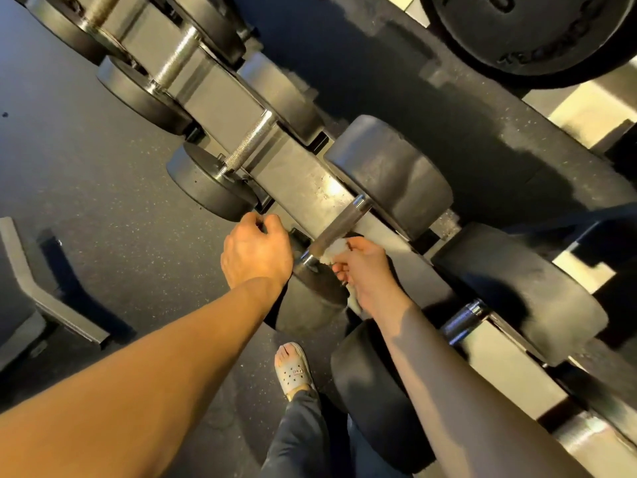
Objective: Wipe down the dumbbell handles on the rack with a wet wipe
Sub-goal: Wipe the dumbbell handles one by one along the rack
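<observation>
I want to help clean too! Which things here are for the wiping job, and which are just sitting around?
For the job:
wet wipe
right hand
left hand
dumbbell handle
dumbbell rack

Just sitting around:
weight plate
grey clog

Shiny knurled metal handle (339,224), matt rubbery dumbbell heads (389,174), speckled floor (103,188).

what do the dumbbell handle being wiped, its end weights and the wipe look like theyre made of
Handle: likely steel with a chrome-like finish, given its bright glints. End weights: matte black, probably rubber-coated, with dull scuffs and no shine. Wet wipe in the right hand: soft white crumpled sheet, probably nonwoven fabric.
</observation>
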### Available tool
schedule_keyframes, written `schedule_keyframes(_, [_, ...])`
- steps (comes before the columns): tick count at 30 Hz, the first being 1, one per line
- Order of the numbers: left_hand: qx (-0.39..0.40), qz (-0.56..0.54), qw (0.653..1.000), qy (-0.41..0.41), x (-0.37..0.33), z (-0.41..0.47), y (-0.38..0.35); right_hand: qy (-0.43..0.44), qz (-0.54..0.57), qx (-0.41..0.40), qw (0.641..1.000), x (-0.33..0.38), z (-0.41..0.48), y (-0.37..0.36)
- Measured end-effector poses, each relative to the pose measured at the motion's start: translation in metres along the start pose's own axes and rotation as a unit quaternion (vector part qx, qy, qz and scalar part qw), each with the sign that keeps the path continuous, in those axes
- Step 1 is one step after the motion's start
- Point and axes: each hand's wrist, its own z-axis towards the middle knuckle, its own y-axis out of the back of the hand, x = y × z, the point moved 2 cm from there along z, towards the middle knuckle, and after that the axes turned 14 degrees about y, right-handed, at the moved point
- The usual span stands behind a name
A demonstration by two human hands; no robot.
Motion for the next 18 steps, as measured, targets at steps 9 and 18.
schedule_keyframes(9, [0.0, 0.003, 1.0, 0.004, -0.001, 0.001, 0.0, -0.076, 0.028, 0.022, 0.997, -0.01, 0.006, -0.023])
schedule_keyframes(18, [0.003, 0.001, 1.0, 0.005, -0.002, -0.002, 0.002, -0.054, 0.443, -0.173, 0.878, 0.008, 0.019, -0.001])
